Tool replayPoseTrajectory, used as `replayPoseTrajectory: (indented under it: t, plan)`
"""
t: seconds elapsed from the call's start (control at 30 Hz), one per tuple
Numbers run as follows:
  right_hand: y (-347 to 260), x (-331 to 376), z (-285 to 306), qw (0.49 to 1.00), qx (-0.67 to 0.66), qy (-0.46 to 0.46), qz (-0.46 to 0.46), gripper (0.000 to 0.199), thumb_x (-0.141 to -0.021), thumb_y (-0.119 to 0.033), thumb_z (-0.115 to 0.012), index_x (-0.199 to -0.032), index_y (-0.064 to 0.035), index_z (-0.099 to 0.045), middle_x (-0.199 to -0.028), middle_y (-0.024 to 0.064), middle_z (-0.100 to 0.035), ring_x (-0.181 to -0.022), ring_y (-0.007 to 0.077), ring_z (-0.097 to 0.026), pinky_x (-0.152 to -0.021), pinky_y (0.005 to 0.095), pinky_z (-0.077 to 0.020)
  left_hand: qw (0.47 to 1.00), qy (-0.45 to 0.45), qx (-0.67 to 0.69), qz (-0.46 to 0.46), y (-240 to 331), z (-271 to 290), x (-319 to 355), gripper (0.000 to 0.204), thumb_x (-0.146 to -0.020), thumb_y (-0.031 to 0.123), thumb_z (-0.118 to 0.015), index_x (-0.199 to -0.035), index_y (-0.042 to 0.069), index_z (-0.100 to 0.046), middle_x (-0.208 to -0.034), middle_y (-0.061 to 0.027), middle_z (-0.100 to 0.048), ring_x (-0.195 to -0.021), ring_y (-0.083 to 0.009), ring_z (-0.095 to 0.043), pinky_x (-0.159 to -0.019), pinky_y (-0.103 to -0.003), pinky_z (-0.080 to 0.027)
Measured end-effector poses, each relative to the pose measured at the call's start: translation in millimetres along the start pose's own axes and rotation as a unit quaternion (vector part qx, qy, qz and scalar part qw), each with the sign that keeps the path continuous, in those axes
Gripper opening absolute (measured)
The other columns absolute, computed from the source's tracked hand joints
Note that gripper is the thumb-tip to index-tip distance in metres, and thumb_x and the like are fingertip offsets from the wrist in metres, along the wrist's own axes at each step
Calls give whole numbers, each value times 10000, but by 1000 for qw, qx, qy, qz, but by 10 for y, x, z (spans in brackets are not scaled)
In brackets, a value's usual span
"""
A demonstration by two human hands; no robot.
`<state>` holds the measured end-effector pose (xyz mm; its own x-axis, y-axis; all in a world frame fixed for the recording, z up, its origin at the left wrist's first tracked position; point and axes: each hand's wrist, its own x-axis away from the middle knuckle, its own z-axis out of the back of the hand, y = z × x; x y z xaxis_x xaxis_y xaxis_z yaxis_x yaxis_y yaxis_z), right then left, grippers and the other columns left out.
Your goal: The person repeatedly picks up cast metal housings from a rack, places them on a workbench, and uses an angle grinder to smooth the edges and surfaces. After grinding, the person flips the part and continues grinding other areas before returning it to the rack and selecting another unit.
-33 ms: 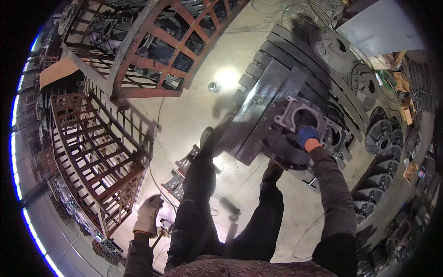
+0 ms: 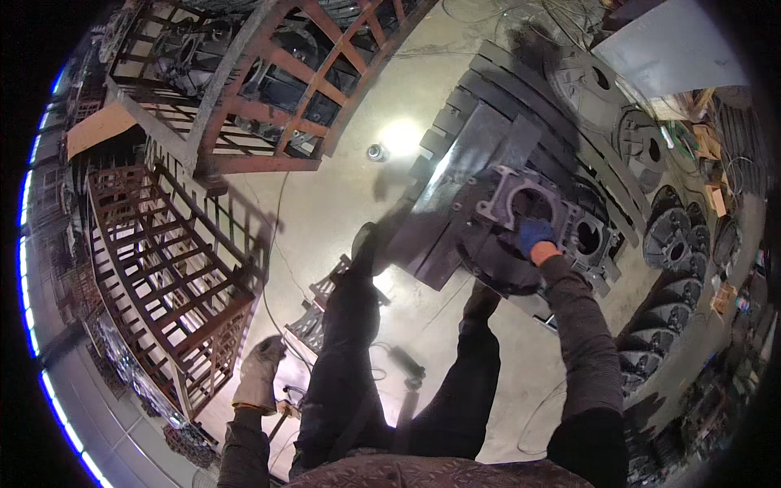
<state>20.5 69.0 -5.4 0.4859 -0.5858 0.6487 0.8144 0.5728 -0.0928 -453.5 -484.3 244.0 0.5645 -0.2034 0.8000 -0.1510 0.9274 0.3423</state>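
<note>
In a blue glove with an orange cuff, my right hand (image 2: 534,235) grips the inner edge of a dark metal casting (image 2: 498,210), its fingers partly hidden in the round opening. The casting has a bolted flange and lies over the slatted dark platform (image 2: 429,259). Another casting (image 2: 600,241) with a round hole is beside it on the right. My left hand (image 2: 259,376), in a tan-grey work glove, hangs low at the left with fingers curled; whether anything is in them is hidden. Beside that wrist is a brass-coloured fitting (image 2: 285,409) with a hose.
Rusty metal cage racks (image 2: 175,276) stand at the left, one at the top holding castings. Several round castings (image 2: 663,305) line the right side. A small can (image 2: 376,152) stands on the floor. Hoses, a dark cylinder (image 2: 404,360) and metal brackets (image 2: 309,325) lie near my legs.
The casting has shifted slightly left with my right hand, and more of the second casting's hole shows beside it. My left hand has barely moved.
</note>
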Motion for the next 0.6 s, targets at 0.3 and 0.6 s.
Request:
replayPoseTrajectory:
  t: [0.3,0.6]
  plan:
    - [-1637,-837,-1525,994,-65,82,-27,307,-965,-227,-583,-1160,-102,-784,-1207,159,-776,-1170,369,-707,-1085,559,-460,885,42,-460,-64,1389,454,-830,516,-1020,420,-708,-1416,90,-669,-1286,-217,-755,-1127,-420,-743,-943,-465,-618]
    - [-2196,-539,-1771,982,-118,149,-13,364,-984,-332,-639,-1233,-101,-772,-929,198,-781,-859,396,-756,-816,523,-571,951,-67,-155,-260,2544,-417,-1456,462,-1073,320,-675,-1438,37,-685,-1273,-96,-774,-1120,-176,-743,-895,-327,-603]
